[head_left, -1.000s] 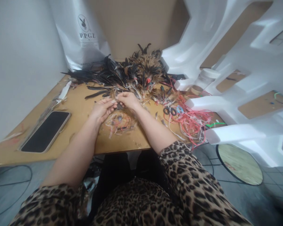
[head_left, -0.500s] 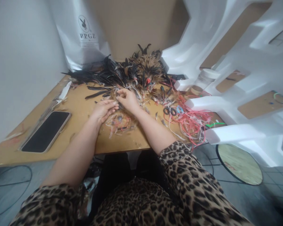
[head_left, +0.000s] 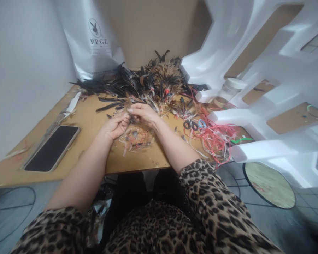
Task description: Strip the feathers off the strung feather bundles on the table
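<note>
My left hand (head_left: 118,125) and my right hand (head_left: 143,115) meet over the table, fingertips almost touching. Both are closed in a pinch around a small brownish feather (head_left: 127,103), whose tip shows above the fingers; its lower part is hidden. Just beyond my hands lies a heap of black feathers (head_left: 127,79) and brown feathers (head_left: 169,74). Below my fingers is a loose tangle of threads and feather scraps (head_left: 136,137). A few long dark feathers (head_left: 108,104) rest to the left of my fingertips.
A phone (head_left: 53,148) lies on the left of the table (head_left: 95,123). At right are scissors (head_left: 190,125), a pile of pink and white strings (head_left: 217,137), a lidded jar (head_left: 231,90) and white foam packaging (head_left: 265,155). A white bag (head_left: 98,53) stands at the back.
My right hand has come down slightly and toward the left hand, its thumb now against the left fingertips. The left fingers have curled in closer. Everything else looks the same.
</note>
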Demonstrator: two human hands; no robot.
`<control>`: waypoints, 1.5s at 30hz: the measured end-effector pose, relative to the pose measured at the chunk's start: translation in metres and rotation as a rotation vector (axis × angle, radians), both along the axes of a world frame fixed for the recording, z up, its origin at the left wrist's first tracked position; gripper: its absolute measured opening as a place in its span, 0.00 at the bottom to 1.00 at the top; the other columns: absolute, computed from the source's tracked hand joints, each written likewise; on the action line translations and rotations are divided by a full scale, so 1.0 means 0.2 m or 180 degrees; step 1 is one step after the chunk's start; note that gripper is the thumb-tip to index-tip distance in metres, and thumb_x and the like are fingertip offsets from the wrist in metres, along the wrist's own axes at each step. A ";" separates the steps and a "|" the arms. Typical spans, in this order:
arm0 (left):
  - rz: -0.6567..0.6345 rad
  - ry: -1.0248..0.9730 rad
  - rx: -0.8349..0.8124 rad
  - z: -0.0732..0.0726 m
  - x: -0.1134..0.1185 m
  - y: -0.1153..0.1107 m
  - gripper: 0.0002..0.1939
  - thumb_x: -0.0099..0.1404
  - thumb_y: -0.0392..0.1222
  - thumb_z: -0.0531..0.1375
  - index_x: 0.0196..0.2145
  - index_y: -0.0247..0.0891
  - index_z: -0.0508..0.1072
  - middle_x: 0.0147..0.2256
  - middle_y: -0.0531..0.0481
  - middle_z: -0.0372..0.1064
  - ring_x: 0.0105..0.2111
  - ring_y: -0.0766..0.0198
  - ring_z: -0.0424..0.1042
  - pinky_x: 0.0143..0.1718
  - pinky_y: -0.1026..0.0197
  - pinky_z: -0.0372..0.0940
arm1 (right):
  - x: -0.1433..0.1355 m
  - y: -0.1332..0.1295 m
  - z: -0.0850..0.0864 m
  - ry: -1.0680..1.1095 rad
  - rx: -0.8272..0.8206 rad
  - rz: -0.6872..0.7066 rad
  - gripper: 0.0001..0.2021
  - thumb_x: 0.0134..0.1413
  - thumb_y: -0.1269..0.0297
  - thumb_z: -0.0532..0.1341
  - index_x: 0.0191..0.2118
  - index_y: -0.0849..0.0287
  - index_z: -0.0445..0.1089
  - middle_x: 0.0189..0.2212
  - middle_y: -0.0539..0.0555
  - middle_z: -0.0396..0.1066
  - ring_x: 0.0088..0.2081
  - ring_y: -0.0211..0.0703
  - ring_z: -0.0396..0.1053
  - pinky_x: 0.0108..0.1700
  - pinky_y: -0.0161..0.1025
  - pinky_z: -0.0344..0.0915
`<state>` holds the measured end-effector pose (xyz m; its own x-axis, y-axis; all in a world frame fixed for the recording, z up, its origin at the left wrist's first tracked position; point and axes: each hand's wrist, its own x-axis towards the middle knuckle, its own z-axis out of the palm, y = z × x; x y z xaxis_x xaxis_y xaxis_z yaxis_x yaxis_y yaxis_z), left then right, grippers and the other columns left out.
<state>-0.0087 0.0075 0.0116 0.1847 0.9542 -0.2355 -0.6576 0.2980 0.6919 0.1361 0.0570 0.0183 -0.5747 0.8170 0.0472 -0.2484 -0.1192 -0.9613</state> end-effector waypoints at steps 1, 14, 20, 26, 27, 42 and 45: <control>-0.0003 0.0039 0.0023 -0.01 0.00 0.00 0.08 0.56 0.22 0.56 0.30 0.31 0.70 0.22 0.52 0.65 0.18 0.79 0.64 0.19 0.81 0.60 | 0.00 0.00 0.00 -0.0066 0.0086 -0.0046 0.16 0.36 0.59 0.69 0.27 0.62 0.65 0.14 0.42 0.60 0.15 0.25 0.52 0.16 0.25 0.48; 0.0333 0.1210 0.0357 -0.06 0.01 0.02 0.04 0.52 0.30 0.62 0.30 0.28 0.74 0.29 0.42 0.75 0.24 0.67 0.74 0.20 0.74 0.66 | -0.02 -0.01 0.01 -0.0751 0.0372 -0.0832 0.10 0.41 0.63 0.64 0.22 0.63 0.64 0.13 0.43 0.60 0.15 0.26 0.51 0.19 0.27 0.48; 0.0451 0.1478 0.0404 -0.08 0.02 0.03 0.07 0.50 0.31 0.64 0.29 0.27 0.75 0.26 0.43 0.74 0.22 0.69 0.73 0.21 0.74 0.66 | -0.03 -0.02 0.01 -0.1006 0.0530 -0.1054 0.08 0.40 0.65 0.63 0.22 0.64 0.66 0.15 0.43 0.61 0.17 0.26 0.53 0.22 0.28 0.51; 0.0408 0.1395 0.0356 -0.08 0.02 0.02 0.05 0.51 0.30 0.64 0.29 0.27 0.74 0.25 0.42 0.73 0.21 0.68 0.72 0.21 0.72 0.67 | -0.04 -0.01 -0.01 -0.0873 0.0520 -0.0928 0.09 0.39 0.62 0.64 0.23 0.64 0.66 0.16 0.44 0.62 0.19 0.27 0.54 0.23 0.29 0.52; 0.0403 0.1305 0.0322 -0.07 0.02 0.02 0.04 0.52 0.30 0.63 0.29 0.27 0.74 0.26 0.42 0.73 0.22 0.67 0.73 0.21 0.72 0.66 | -0.04 -0.01 -0.01 -0.0819 0.0521 -0.0902 0.09 0.40 0.62 0.63 0.24 0.64 0.67 0.17 0.44 0.63 0.19 0.27 0.54 0.24 0.29 0.53; 0.0523 0.0250 0.0132 -0.07 -0.04 0.06 0.03 0.58 0.29 0.58 0.30 0.30 0.71 0.25 0.49 0.71 0.21 0.73 0.69 0.20 0.73 0.64 | -0.01 -0.09 0.01 -0.2559 0.3348 -0.1155 0.07 0.51 0.62 0.58 0.31 0.60 0.69 0.33 0.52 0.68 0.36 0.38 0.63 0.38 0.35 0.55; 0.0476 0.0248 0.0123 -0.07 -0.03 0.05 0.04 0.57 0.28 0.58 0.31 0.31 0.71 0.26 0.50 0.71 0.21 0.74 0.68 0.20 0.73 0.64 | -0.01 -0.10 0.03 -0.2855 0.3611 -0.1188 0.08 0.52 0.61 0.58 0.32 0.60 0.68 0.35 0.53 0.68 0.39 0.41 0.64 0.41 0.37 0.54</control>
<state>-0.0144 0.0180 -0.0020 0.0226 0.9783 -0.2060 -0.6367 0.1730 0.7515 0.1341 0.0365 0.0235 -0.5271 0.6909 0.4948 0.6130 0.7124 -0.3416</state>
